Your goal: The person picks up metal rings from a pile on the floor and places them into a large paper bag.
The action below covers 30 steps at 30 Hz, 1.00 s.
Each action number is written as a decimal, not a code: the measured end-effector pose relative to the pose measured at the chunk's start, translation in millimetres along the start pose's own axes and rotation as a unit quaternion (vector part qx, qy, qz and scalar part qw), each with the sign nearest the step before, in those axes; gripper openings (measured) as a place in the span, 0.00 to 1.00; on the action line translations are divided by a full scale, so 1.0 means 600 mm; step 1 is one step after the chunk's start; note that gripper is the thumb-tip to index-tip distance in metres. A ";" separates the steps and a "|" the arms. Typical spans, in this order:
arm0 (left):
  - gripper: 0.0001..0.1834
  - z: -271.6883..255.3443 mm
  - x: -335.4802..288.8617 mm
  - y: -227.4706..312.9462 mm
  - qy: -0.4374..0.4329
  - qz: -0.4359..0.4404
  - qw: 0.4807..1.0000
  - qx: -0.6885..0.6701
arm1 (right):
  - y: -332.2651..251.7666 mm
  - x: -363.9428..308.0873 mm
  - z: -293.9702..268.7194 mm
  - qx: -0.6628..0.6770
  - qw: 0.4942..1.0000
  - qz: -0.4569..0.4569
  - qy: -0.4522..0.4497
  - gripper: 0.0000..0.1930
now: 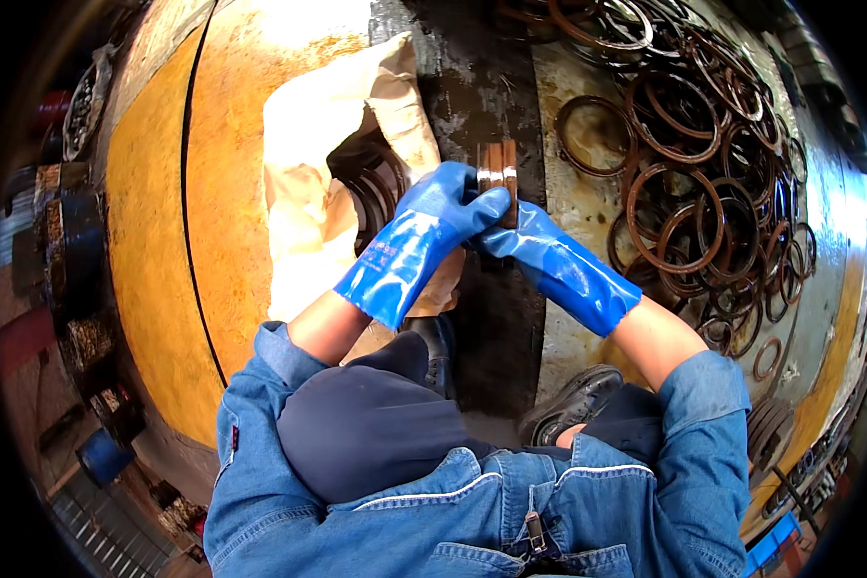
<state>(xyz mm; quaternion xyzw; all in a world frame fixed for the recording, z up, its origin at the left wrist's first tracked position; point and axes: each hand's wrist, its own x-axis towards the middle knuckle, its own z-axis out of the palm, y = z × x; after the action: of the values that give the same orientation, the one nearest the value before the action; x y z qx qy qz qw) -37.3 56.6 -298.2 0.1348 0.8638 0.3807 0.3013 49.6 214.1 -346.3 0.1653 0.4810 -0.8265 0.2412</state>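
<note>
Both my hands wear long blue rubber gloves and meet in front of me. Between them are a few brown, oily rings [497, 164], seen edge-on and held together upright. My left hand [448, 204] grips them from the left, its thumb pressed against their near side. My right hand [525, 236] holds them low on the right, its fingers partly hidden behind the left thumb. Just left of my hands lies a cream paper sack [303, 164] with its mouth gaping. Inside it sit more dark brown rings [374, 183], partly covered by the paper.
A large heap of loose brown rings [679, 217] in several sizes spreads over the stained surface on the right. A yellow-orange board [154, 231] lies on the left. Dark cylindrical parts [72, 246] stand along the far left. My shoe [578, 400] is near the heap.
</note>
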 end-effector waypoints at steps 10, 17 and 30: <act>0.43 -0.155 -0.008 -0.116 0.395 0.005 0.798 0.455 | -0.112 0.007 0.082 -0.504 0.856 -0.102 -0.056 0.15; 0.26 -0.232 -0.043 -0.154 0.247 -0.241 0.843 0.413 | -0.092 0.104 0.191 -0.826 0.503 -0.043 -0.252 0.14; 0.21 -0.278 -0.068 -0.127 0.258 -0.228 0.834 0.430 | 0.088 0.148 0.222 -0.811 0.423 -0.364 -0.174 0.06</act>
<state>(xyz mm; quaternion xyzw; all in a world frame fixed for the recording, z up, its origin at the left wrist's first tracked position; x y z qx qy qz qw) -109.4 -109.5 -249.2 -0.0534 0.9930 -0.0881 0.0577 0.0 54.1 -364.2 -0.4448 0.8922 -0.0758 0.0189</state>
